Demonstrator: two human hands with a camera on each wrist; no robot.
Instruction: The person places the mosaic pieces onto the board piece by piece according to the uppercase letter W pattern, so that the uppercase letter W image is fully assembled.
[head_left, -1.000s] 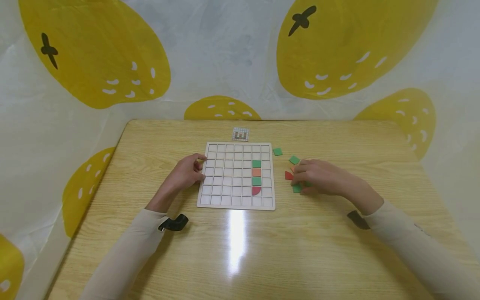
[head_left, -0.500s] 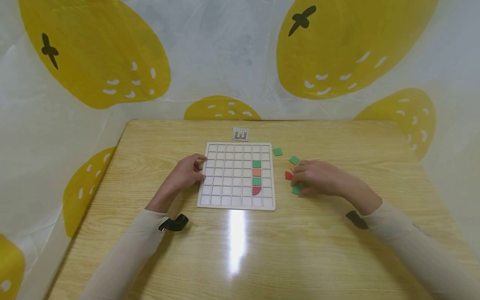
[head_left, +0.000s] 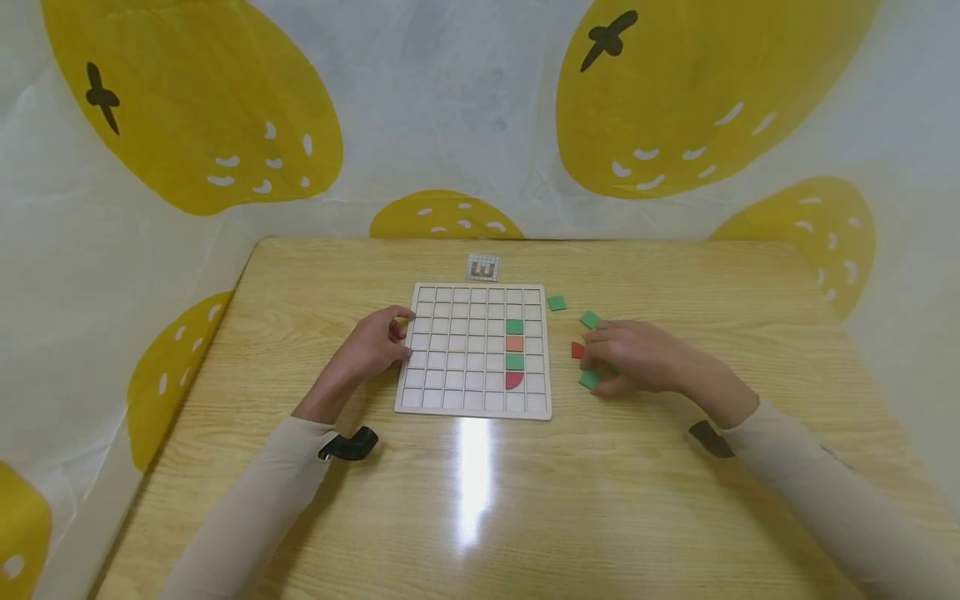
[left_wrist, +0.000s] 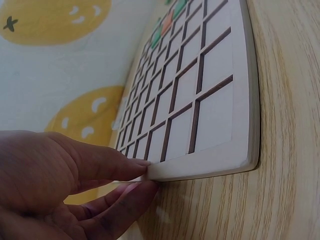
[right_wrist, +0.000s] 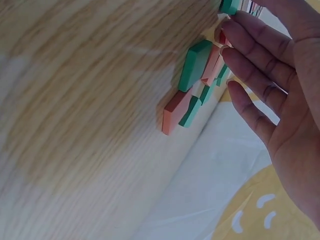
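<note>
On the middle of the wooden table [head_left: 675,275] lies a white grid board [head_left: 474,350], and we hold its left edge with our left hand [head_left: 367,350]: in the left wrist view the fingers [left_wrist: 117,167] are curled and pinch the board's corner between thumb and fingertips. Right of the board, near the table's right half, lies a small heap of loose tiles [right_wrist: 197,87], green and orange-red, and our right hand [head_left: 637,357] rests over it with fingers [right_wrist: 250,55] straight and relaxed, touching the pieces but not closed on any that we can see. One green tile [head_left: 589,379] lies at the near side of the hand, another green tile [head_left: 589,318] at the far side, and a red piece [head_left: 576,350] just beside the fingertips. We judge that these tiles are light, stiff and flat, a little smooth, so it is best to take one at its two opposite edges with thumb and finger; on the glossy wood it may slide away. Four pieces already sit in a column near the board's right edge. A small pattern card [head_left: 482,267] lies at the far edge of the board. Around the table hangs a white cloth with big yellow fruit shapes [head_left: 187,108].
</note>
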